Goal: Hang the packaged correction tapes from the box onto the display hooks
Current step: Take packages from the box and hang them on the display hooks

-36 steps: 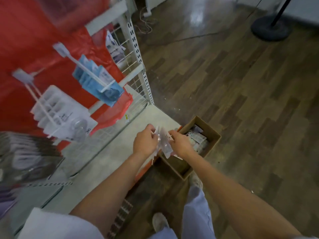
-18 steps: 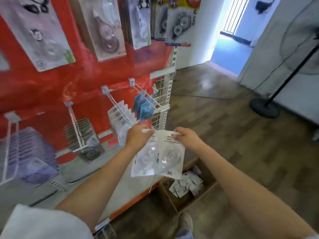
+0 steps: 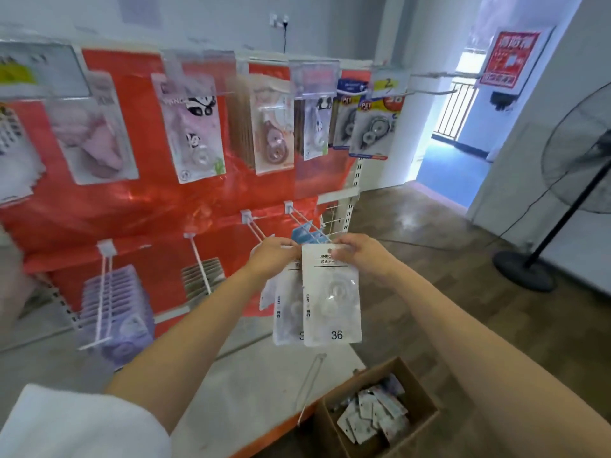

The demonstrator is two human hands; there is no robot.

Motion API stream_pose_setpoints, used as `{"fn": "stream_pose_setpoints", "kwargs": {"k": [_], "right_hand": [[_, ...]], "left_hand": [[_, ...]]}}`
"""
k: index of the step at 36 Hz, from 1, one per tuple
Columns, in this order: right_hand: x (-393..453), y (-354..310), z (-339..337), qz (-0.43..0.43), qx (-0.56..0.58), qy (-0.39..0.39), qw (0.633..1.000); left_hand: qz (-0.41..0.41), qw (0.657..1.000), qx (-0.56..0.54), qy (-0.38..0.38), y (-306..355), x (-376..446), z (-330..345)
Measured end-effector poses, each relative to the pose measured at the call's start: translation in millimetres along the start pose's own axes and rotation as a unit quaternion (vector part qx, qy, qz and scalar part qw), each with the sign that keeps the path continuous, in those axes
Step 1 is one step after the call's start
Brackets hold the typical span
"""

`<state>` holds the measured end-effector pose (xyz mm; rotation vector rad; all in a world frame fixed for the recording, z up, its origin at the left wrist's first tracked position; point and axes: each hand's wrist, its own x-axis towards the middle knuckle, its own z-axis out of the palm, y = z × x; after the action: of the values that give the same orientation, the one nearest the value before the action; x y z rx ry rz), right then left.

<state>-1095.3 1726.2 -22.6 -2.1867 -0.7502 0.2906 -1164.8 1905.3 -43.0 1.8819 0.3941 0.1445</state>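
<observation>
My left hand (image 3: 271, 256) and my right hand (image 3: 358, 252) both pinch the top edges of white packaged correction tapes (image 3: 330, 295), held up in front of the red display. The front pack is marked 36 and has a hang hole at its top; at least one more pack (image 3: 287, 309) hangs behind it in my left hand. White display hooks (image 3: 299, 217) stick out just beyond my hands, one carrying blue packs (image 3: 305, 234). The cardboard box (image 3: 420, 396) with several more packs stands on the floor at the lower right.
Upper hooks hold rows of carded correction tapes (image 3: 193, 133). Lower hooks carry purple packs (image 3: 115, 312) and grey packs (image 3: 203, 276). A white base shelf (image 3: 251, 385) runs below. A standing fan (image 3: 535, 262) is at the right on the wooden floor.
My hands lifted the packs from over the box up to the lower hooks. The packs, side by side half a second ago, now overlap, and the view has tilted upward.
</observation>
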Motion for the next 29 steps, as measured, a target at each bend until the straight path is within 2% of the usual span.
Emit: {"fn": "stream_pose_setpoints", "kwargs": {"k": [2, 5, 10, 15, 21, 29], "right_hand": [[0, -9, 4, -0.024, -0.018, 0.036, 0.999], [0, -21, 9, -0.052, 0.024, 0.066, 0.996], [-4, -33, 15, -0.032, 0.112, 0.052, 0.992], [3, -46, 19, -0.021, 0.148, 0.125, 0.981], [8, -58, 21, -0.005, 0.166, 0.199, 0.966], [10, -59, 32, -0.006, 0.163, 0.203, 0.965]], "left_hand": [[-0.020, 0.997, -0.076, -0.007, 0, -1, -2], [-0.033, 0.985, -0.171, 0.000, 7, -10, -6], [-0.035, 0.976, -0.216, 0.019, 15, -20, -10], [-0.049, 0.953, -0.298, -0.010, 19, -21, -13], [-0.015, 0.957, -0.275, -0.095, 16, -32, -17], [0.004, 0.959, -0.250, -0.132, 7, -42, -26]]}}
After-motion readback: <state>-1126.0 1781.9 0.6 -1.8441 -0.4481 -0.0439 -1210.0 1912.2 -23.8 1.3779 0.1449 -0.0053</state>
